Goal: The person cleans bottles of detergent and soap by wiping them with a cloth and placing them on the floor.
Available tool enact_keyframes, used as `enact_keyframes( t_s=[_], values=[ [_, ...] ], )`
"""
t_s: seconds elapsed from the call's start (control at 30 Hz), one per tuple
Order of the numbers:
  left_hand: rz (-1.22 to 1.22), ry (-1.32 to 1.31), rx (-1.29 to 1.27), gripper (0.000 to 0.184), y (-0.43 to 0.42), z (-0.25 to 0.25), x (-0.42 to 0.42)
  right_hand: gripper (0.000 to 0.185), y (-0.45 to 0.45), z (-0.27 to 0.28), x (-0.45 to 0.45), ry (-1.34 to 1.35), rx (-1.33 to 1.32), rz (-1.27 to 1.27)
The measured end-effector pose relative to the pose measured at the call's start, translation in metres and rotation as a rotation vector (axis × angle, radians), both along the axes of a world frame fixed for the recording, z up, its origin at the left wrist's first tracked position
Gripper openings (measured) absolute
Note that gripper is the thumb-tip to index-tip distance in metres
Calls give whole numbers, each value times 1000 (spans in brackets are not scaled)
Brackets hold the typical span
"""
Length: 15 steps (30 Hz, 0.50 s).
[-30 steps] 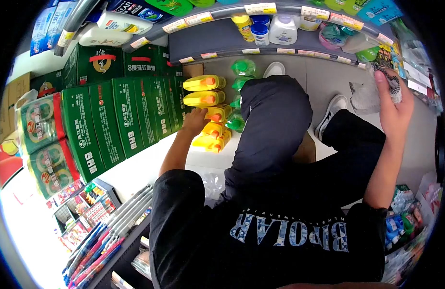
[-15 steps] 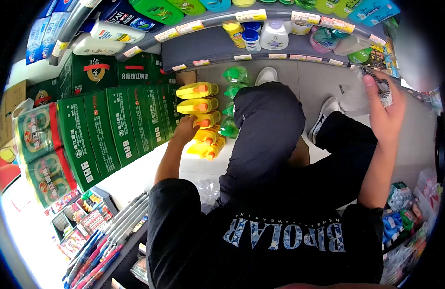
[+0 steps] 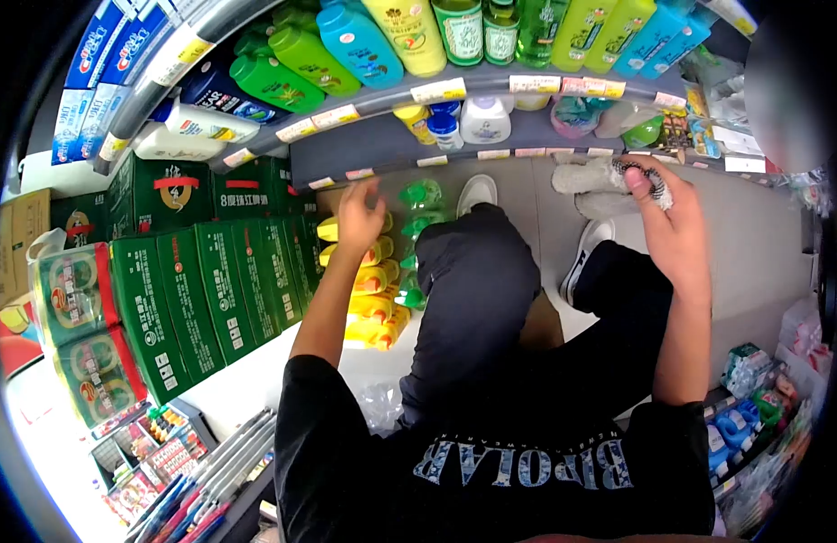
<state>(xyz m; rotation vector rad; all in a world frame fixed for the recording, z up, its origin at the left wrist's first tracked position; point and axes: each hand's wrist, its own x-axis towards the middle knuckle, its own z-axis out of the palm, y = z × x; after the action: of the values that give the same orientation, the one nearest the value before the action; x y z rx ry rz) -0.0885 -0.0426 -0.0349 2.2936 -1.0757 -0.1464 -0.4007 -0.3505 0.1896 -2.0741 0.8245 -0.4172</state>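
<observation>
My left hand is raised over the far end of the row of yellow bottles, fingers apart, with nothing seen in it. Green-capped clear bottles stand in a row just right of the yellow ones. On the right, my right hand is closed on a grey-white cloth with a dark patterned edge. The cloth hangs out to the left of the fingers, near the lower shelf's front edge.
Green cartons are stacked at the left. Ahead, a shelf holds a white bottle and other containers, with shampoo bottles above. My shoes rest on the tiled floor.
My left hand has left the middle yellow bottles and moved up toward the shelf. The right hand has moved left with the cloth, which swings out. The view has tilted up, showing more upper shelf.
</observation>
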Motion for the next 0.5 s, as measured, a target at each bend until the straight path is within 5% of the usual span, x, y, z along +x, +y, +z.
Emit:
enact_keyframes(
  t_s=[0.17, 0.3, 0.5],
  values=[
    [162, 202, -259, 67, -110, -27, 32, 29, -2, -3, 3, -90, 102, 44],
    [139, 418, -189, 66, -145, -22, 46, 32, -8, -13, -1, -139, 504, 83],
    [217, 312, -259, 55, -133, -24, 41, 32, -5, -8, -2, -147, 595, 18]
  ],
)
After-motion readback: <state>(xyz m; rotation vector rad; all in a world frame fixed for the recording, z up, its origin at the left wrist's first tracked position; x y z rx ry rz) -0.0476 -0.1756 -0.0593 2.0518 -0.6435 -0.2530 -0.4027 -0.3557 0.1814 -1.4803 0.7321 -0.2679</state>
